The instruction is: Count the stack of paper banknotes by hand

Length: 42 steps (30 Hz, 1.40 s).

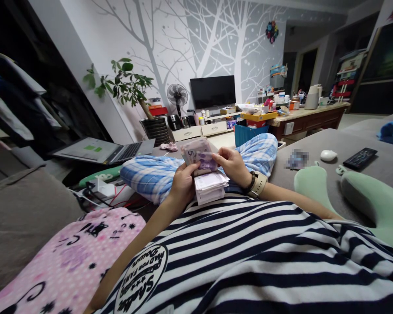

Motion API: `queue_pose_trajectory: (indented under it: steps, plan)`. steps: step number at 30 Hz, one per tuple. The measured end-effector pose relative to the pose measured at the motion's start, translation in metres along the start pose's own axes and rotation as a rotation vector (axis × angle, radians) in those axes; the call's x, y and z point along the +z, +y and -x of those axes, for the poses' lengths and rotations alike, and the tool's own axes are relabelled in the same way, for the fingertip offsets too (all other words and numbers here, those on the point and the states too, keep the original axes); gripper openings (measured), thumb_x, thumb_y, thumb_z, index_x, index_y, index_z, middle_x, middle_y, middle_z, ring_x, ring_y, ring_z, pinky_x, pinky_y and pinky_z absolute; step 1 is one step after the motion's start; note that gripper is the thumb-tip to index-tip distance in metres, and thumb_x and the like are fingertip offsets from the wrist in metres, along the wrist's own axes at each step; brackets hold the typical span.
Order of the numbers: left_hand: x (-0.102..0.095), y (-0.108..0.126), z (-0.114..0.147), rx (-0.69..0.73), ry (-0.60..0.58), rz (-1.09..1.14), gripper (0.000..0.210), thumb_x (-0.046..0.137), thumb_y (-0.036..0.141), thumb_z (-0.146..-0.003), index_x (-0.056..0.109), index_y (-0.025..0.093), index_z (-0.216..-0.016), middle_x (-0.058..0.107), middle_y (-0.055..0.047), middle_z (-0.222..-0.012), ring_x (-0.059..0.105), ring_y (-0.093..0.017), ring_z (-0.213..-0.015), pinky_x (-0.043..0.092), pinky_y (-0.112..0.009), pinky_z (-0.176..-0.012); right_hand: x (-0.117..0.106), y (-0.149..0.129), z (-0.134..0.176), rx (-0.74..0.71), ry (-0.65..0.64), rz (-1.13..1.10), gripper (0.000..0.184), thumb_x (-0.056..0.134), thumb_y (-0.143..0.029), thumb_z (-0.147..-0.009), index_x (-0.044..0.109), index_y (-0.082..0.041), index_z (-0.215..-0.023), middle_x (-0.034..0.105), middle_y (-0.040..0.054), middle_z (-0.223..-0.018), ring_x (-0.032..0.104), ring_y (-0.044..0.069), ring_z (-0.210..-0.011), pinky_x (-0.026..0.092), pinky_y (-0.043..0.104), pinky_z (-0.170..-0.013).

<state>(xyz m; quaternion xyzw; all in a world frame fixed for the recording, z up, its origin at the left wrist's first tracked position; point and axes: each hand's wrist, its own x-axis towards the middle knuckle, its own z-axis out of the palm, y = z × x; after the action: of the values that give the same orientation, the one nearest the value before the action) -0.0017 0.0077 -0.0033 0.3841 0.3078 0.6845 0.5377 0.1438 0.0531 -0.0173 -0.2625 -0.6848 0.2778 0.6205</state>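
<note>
A stack of purple banknotes [191,152], the figure 5 showing on the front one, is held up over my lap. My left hand [182,181] grips the stack from its left side, thumb across the front. At the stack's right edge, the fingers of my right hand [233,163] pinch a banknote [207,162] that lies over the others. Below, a folded-looking wad of pale notes [211,185] hangs or rests just under the stack, against my striped shirt; its lower hold is hidden. A watch [258,184] and a dark beaded bracelet are on my right wrist.
My crossed legs in checked trousers [261,150] are on a grey sofa. An open laptop [100,150] and tangled cables lie left, beside a pink blanket [94,248]. To the right are a white mouse [328,155], a black remote [360,158] and a green neck pillow [370,192].
</note>
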Motion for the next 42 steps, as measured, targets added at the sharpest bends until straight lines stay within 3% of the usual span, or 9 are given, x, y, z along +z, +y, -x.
queue_pose_trajectory:
  steps: [6, 12, 17, 23, 30, 34, 40, 42]
  plan:
    - [0.002, -0.003, -0.008, -0.008, 0.055, 0.088, 0.012, 0.064, 0.021, -0.079, 0.071, 0.012, -0.083, 0.075, -0.009, -0.081, 0.072, -0.026, -0.087, 0.057, -0.037, -0.084, -0.002, -0.012, 0.005, -0.092, 0.024, 0.024, 0.043, 0.058, -0.058, -0.086, 0.052, -0.02, -0.066, 0.048, -0.0037, -0.059, 0.044, 0.012, -0.059, 0.037, 0.026, -0.058]
    - [-0.005, -0.003, -0.006, 0.056, 0.038, -0.053, 0.006, 0.064, 0.013, -0.073, 0.07, 0.013, -0.075, 0.074, -0.006, -0.075, 0.071, -0.025, -0.087, 0.056, -0.034, -0.081, -0.001, -0.019, 0.012, -0.156, -0.077, -0.057, 0.034, 0.057, -0.052, -0.09, 0.058, -0.021, -0.079, 0.05, -0.0025, -0.065, 0.044, 0.012, -0.06, 0.037, 0.026, -0.057]
    - [-0.009, -0.005, -0.005, 0.115, 0.031, -0.116, 0.016, 0.068, 0.004, -0.063, 0.071, 0.015, -0.074, 0.074, -0.004, -0.073, 0.071, -0.027, -0.091, 0.056, -0.033, -0.083, -0.001, -0.017, 0.012, -0.128, -0.079, -0.072, 0.037, 0.057, -0.057, -0.089, 0.06, -0.021, -0.079, 0.051, -0.002, -0.064, 0.046, 0.013, -0.061, 0.037, 0.027, -0.056]
    - [-0.003, -0.001, 0.001, 0.12, 0.009, -0.137, 0.012, 0.067, 0.007, -0.066, 0.071, 0.015, -0.074, 0.074, -0.004, -0.072, 0.07, -0.028, -0.095, 0.057, -0.035, -0.083, -0.001, -0.017, 0.013, -0.109, -0.072, -0.085, 0.037, 0.058, -0.057, -0.088, 0.06, -0.021, -0.079, 0.051, -0.0021, -0.064, 0.045, 0.013, -0.061, 0.037, 0.026, -0.055]
    - [0.004, 0.0, -0.001, -0.058, 0.024, 0.048, 0.014, 0.063, 0.021, -0.079, 0.072, 0.013, -0.086, 0.075, -0.008, -0.081, 0.072, -0.029, -0.093, 0.059, -0.04, -0.082, 0.001, -0.019, 0.015, -0.086, -0.087, -0.103, 0.044, 0.056, -0.061, -0.087, 0.057, -0.021, -0.071, 0.048, -0.003, -0.059, 0.044, 0.012, -0.058, 0.037, 0.026, -0.053]
    - [0.005, -0.002, -0.003, -0.096, -0.004, 0.094, 0.02, 0.061, 0.022, -0.081, 0.071, 0.011, -0.093, 0.076, -0.01, -0.089, 0.072, -0.03, -0.096, 0.057, -0.042, -0.087, 0.0, -0.014, 0.012, -0.05, -0.128, -0.118, 0.052, 0.045, -0.067, -0.09, 0.06, -0.021, -0.071, 0.052, -0.0021, -0.054, 0.048, 0.013, -0.055, 0.038, 0.027, -0.053]
    - [0.001, -0.004, -0.001, -0.044, 0.028, 0.025, 0.012, 0.064, 0.019, -0.079, 0.071, 0.01, -0.083, 0.075, -0.01, -0.075, 0.073, -0.027, -0.084, 0.058, -0.038, -0.083, 0.003, -0.008, 0.012, -0.012, 0.006, -0.101, 0.045, 0.064, -0.063, -0.081, 0.052, -0.021, -0.067, 0.055, -0.0037, -0.057, 0.05, 0.011, -0.053, 0.04, 0.026, -0.055]
    - [-0.001, -0.004, -0.001, -0.036, 0.026, -0.006, 0.011, 0.066, 0.017, -0.077, 0.071, 0.01, -0.083, 0.074, -0.009, -0.073, 0.073, -0.026, -0.078, 0.058, -0.037, -0.08, 0.003, -0.006, 0.007, 0.015, 0.009, -0.06, 0.045, 0.062, -0.065, -0.081, 0.053, -0.022, -0.07, 0.056, -0.0036, -0.058, 0.052, 0.012, -0.054, 0.041, 0.027, -0.057]
